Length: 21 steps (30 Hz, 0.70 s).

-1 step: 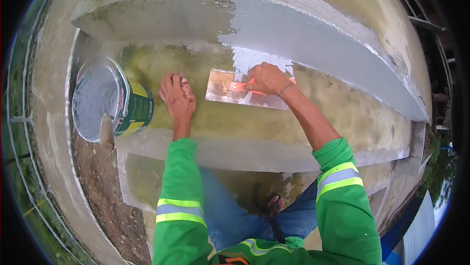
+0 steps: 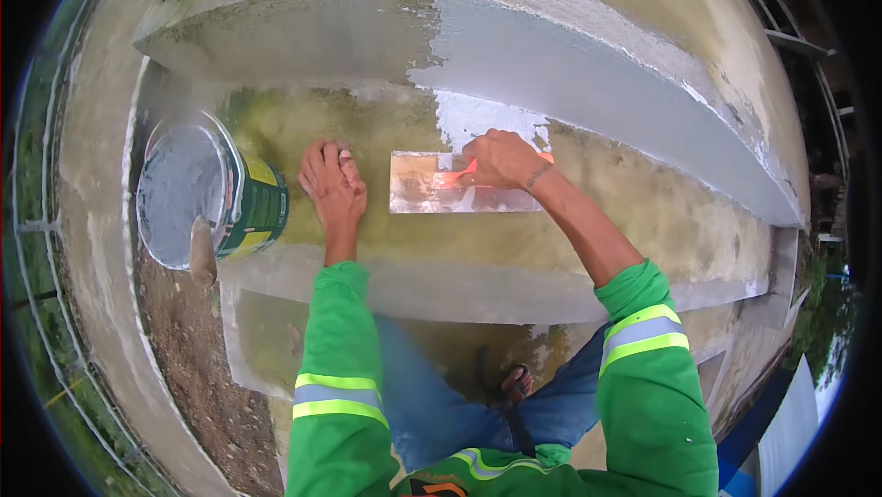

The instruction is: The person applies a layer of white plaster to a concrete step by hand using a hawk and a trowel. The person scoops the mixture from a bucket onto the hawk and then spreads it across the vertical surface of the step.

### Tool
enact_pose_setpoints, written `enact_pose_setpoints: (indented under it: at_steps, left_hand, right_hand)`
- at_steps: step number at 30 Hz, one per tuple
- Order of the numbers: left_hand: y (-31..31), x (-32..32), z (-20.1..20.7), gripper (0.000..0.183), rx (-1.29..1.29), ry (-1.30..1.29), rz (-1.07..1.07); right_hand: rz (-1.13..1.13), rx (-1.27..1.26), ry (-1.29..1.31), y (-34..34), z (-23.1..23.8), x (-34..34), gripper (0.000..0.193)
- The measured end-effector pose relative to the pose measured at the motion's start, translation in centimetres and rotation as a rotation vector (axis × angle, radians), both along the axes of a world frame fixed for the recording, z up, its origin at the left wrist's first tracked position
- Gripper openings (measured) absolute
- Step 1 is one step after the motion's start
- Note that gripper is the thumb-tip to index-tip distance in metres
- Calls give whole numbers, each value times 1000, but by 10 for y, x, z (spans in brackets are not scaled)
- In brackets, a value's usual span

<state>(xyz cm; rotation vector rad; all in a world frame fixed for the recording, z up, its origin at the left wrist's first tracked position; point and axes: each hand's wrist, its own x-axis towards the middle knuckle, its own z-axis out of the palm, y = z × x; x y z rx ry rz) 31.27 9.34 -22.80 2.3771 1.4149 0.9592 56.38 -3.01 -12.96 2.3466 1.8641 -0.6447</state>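
On the ledge (image 2: 551, 281), your right hand (image 2: 502, 162) clamps its fingers on the trowel handle (image 2: 454, 178); your left hand (image 2: 333, 185) curls, whether closed I can't tell.

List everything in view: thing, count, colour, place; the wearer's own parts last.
Trowel: 1, silvery with orange-red handle, on tread
Tread: 1, mossy yellow-brown, centre
Coating patch: 1, pale grey, beyond the trowel
Riser: 1, part grey-coated, beyond the tread
Bucket: 1, green and yellow, left
Paste: 1 mass, grey, in bucket
Tool handle: 1, brown, at bucket's near rim
Soil: 1 strip, brown, lower left
Railing: 1, pale, left edge
Greenery: uncounted, green, both side edges
Sheet: 1, whitish, lower right edge
Left hand: 1, bare, on the tread
Right hand: 1, bare, on the trowel's handle
Sleeves: 2, green, below the hands
Trousers: 1 pair, blue, bottom centre
Foot: 1, sandalled, between the legs
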Motion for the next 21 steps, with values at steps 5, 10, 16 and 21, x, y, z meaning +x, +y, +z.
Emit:
enact_pose_setpoints:
  at_steps: [5,10,16,21]
  left_hand:
    - [2,-6,1,22,-44,13,-4]
    - [-4,6,-1,23,9,17,12]
    - [0,-7,-1,21,9,37,27]
    - [-5,1,2,23,-23,28,13]
  right_hand:
    - [227,-23,-30,-36,23,23,47]
    - [10,34,-136,-24,5,58,43]
    - [269,-38,-43,-47,0,22,43]
    - [-145,72,-54,-20,7,66,47]
